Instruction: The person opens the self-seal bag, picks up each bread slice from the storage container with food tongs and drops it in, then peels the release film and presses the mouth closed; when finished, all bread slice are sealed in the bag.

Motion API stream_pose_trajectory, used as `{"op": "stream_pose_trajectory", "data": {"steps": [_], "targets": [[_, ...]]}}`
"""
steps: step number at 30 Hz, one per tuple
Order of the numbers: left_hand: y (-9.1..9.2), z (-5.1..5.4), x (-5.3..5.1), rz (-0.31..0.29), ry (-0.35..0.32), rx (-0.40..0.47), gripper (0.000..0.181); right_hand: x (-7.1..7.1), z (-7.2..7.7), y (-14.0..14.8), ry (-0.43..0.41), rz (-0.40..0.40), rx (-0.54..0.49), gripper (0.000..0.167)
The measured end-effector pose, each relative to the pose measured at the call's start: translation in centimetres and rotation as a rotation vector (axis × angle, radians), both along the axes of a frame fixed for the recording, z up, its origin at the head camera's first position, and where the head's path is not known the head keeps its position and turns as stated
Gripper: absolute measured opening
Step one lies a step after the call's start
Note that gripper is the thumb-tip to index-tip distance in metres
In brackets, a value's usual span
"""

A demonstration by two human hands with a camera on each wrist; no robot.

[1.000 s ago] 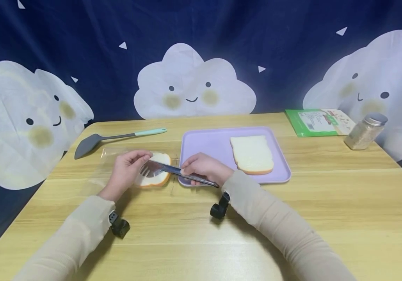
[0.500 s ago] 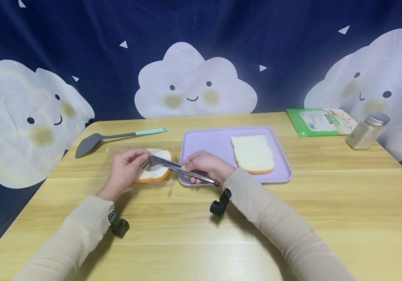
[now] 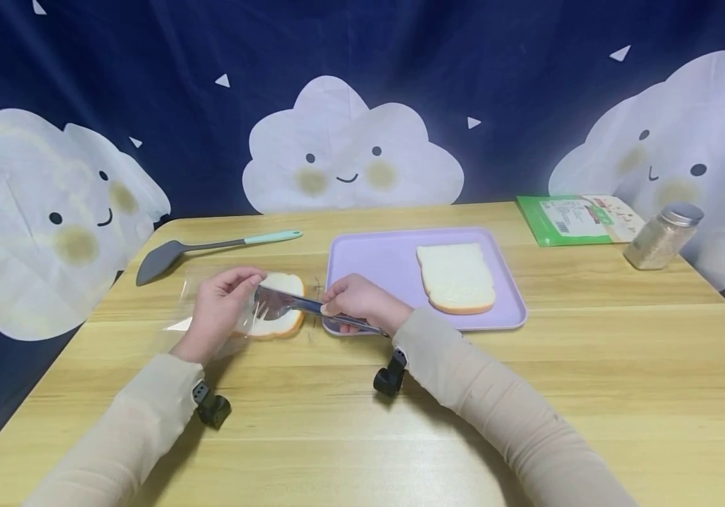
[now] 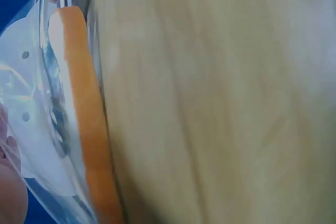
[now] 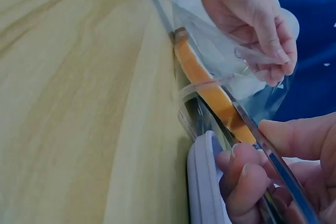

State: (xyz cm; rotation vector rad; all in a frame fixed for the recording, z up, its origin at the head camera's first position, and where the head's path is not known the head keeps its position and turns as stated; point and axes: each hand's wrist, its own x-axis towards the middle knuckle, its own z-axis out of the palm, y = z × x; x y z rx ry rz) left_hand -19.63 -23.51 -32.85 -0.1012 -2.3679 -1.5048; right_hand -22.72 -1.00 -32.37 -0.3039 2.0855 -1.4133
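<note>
Head view. Bread slice [image 3: 285, 325] lies flat on the table [image 3: 337, 422] between my two grips, clear bag [image 3: 180, 324] around it. My left grip [image 3: 217, 303], near its far-left part, lifts the film, probably to give the tongs [image 3: 308, 307] room above the bread. Tongs run leftward from my right grip [image 3: 362, 299] and cross the slice. Lilac tray [image 3: 369, 253] lies under and beyond the right grip, its near-left corner close to the bag; a second slice [image 3: 455, 277] sits on it, to the right of that grip. Spatula [image 3: 210, 246] beyond the left grip; green packet [image 3: 540, 225] and jar [image 3: 660, 239] well off to the right, out of the way, I'd judge.

Left wrist view. Orange crust edge-on below the film, a metal arm of the tongs along its white face. My left fingers barely show; no telling their spread from here.

Right wrist view. Left grip narrow: thumb and fingertips pinch film only. Right grip curled round the tongs, thumb on one arm, fingers about the other; arms a little apart, the crust seemingly between them. Whether they squeeze the bread, I can't tell. Tray rim just beside these fingers.
</note>
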Motion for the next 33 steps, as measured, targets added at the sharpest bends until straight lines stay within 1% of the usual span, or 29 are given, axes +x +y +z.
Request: {"op": "stream_pose_trajectory", "data": {"steps": [2,6,8,10,14,20,22,26,28,33], "targets": [[-0.1,0.2,0.0,0.008,0.011,0.004,0.023,0.0,0.1,-0.1,0.033,0.001,0.027,0.019],[-0.3,0.7,-0.3,0.019,0.101,-0.013,0.02,0.1,0.3,-0.3,0.076,0.011,0.07,0.018],[-0.5,0.7,-0.5,0.014,0.121,-0.021,0.02,0.1,0.4,-0.3,0.075,0.011,0.071,0.019],[-0.7,0.6,-0.6,0.008,0.109,-0.034,0.02,0.0,0.3,-0.2,0.051,0.003,0.048,0.021],[-0.8,0.2,-0.7,-0.015,0.074,-0.067,0.019,-0.2,0.0,0.2,-0.03,-0.014,-0.031,0.023],[-0.7,-0.3,-0.8,-0.056,0.107,-0.067,0.016,-0.5,0.0,0.6,-0.124,-0.021,-0.1,0.026],[-0.6,-0.4,-0.9,-0.063,0.119,-0.064,0.015,-0.5,0.0,0.6,-0.134,-0.02,-0.1,0.026],[-0.4,-0.4,-0.9,-0.056,0.147,-0.037,0.013,-0.5,0.0,0.4,-0.085,0.026,-0.061,0.028],[-0.3,-0.4,-0.8,-0.06,0.156,-0.018,0.013,-0.5,0.0,0.3,-0.082,0.044,-0.057,0.029],[-0.2,-0.4,-0.9,-0.102,0.154,0.004,0.012,-0.6,-0.1,0.6,-0.189,0.027,-0.147,0.029]]}}
